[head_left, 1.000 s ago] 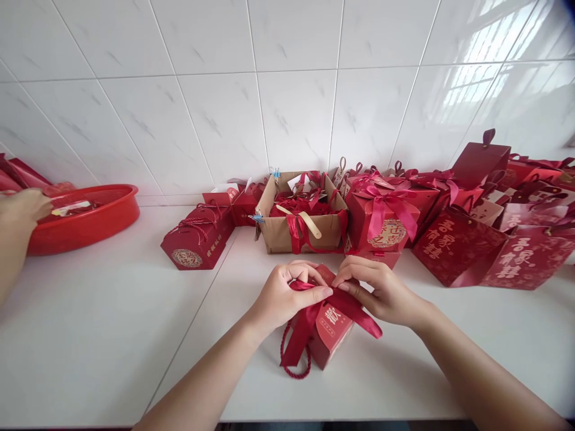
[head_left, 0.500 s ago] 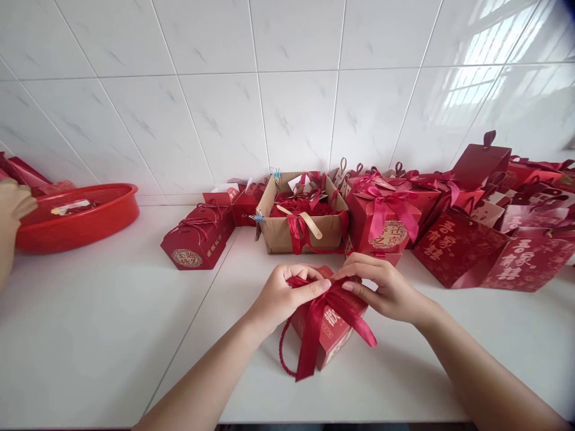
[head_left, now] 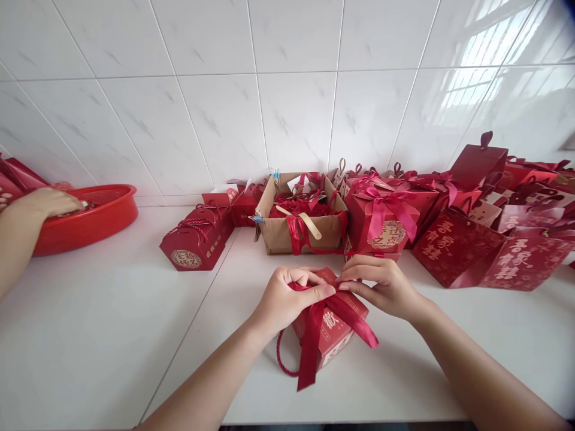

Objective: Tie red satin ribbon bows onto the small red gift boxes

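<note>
A red gift box [head_left: 335, 341] with pale lettering stands on the white table in front of me. Dark red ribbon [head_left: 309, 350] is tied across its top, with one tail hanging down the near side and another lying to the right. My left hand [head_left: 291, 296] is closed on the ribbon at the knot, thumb pressed over it. My right hand [head_left: 381, 284] pinches the ribbon from the other side, fingertips meeting near the left thumb. The fingers partly hide the knot. A twisted red cord [head_left: 282, 359] loops out at the box's left.
Behind the box stands a cardboard box [head_left: 305, 236] of red ribbons, with clips on its rim. Red gift boxes [head_left: 197, 239] sit left of it, and more boxes and bags [head_left: 458, 245] crowd the right. At far left, another person's hand [head_left: 49, 202] reaches into a red basin [head_left: 94, 221].
My right fingers have drawn closer together at the knot, beside my left thumb. The other person's hand has moved right, into the red basin.
</note>
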{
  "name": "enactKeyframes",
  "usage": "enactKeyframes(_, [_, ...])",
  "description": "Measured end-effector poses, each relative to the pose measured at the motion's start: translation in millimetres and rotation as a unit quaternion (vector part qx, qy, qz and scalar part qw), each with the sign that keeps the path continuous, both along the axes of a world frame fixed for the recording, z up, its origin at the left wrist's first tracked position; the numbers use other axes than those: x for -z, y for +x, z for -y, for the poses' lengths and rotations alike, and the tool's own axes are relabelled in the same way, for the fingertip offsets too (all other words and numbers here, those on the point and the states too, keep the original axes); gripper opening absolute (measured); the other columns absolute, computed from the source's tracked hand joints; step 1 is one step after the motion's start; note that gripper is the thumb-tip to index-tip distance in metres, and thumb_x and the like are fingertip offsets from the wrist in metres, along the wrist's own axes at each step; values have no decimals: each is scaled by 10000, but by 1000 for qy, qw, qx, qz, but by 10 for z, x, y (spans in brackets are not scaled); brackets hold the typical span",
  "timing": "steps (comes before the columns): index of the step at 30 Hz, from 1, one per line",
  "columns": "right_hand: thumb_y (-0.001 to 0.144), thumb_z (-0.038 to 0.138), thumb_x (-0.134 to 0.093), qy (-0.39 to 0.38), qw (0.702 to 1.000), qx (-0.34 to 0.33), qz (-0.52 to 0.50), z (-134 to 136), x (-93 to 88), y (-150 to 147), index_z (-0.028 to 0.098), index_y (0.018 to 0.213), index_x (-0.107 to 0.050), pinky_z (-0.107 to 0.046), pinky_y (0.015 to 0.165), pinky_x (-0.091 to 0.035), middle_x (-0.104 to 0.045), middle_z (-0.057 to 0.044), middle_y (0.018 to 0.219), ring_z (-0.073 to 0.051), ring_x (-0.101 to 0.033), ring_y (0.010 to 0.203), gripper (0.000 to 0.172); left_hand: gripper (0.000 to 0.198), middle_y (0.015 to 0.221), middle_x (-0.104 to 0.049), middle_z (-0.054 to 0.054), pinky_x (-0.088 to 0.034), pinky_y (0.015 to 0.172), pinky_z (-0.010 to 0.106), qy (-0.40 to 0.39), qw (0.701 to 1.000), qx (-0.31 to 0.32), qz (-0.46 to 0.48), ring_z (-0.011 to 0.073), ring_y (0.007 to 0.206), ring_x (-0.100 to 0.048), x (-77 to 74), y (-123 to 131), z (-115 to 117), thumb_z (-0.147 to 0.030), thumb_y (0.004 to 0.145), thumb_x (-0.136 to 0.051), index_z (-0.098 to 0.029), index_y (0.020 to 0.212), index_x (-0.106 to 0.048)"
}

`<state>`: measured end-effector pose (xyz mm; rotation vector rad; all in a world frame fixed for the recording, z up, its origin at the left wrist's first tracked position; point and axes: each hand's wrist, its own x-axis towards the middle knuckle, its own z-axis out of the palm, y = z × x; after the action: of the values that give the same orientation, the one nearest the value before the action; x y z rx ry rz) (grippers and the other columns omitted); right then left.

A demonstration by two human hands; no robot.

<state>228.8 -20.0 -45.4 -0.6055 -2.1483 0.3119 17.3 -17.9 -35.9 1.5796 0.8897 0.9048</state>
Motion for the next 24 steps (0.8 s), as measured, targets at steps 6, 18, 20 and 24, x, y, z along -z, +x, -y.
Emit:
enactKeyframes(6, [868,129,-587,42,999,20,2,-6,-14,40,180,865,-645,-259,608,-520,-615,-52,788,-144,-587,721,77,615,647,-657,21,-452,793,290,-18,1000,10,21,205,937,-630,10,3,4,-302,688,-740,-195,508,-162])
enactKeyframes(18, [865,126,-588,0,999,30,20,-22,-35,162,188,900,-642,-248,672,-521,-640,-55,848,-149,-619,796,89,234,744,-673,36,-455,620,226,-92,995,33,-9,125,683,-601,-27,-41,-11,-312,623,-801,-140,713,-670])
enactKeyframes(20, [867,130,-585,-42,999,21,10,-7,-40,147,196,925,-632,-250,692,-519,-645,-48,860,-147,-617,813,100,250,772,-681,38,-463,627,220,-115,992,46,6,120,683,-608,-45,-57,-15,-334,645,-790,-147,771,-681])
enactKeyframes(24, [867,160,-578,-137,991,8,8,38,-54,117,203,1062,-584,-259,684,-522,-640,-54,955,-147,-611,826,200,278,763,-686,53,-469,628,229,-120,992,35,20,127,677,-616,-65,-55,-1,-400,704,-737,-139,773,-668])
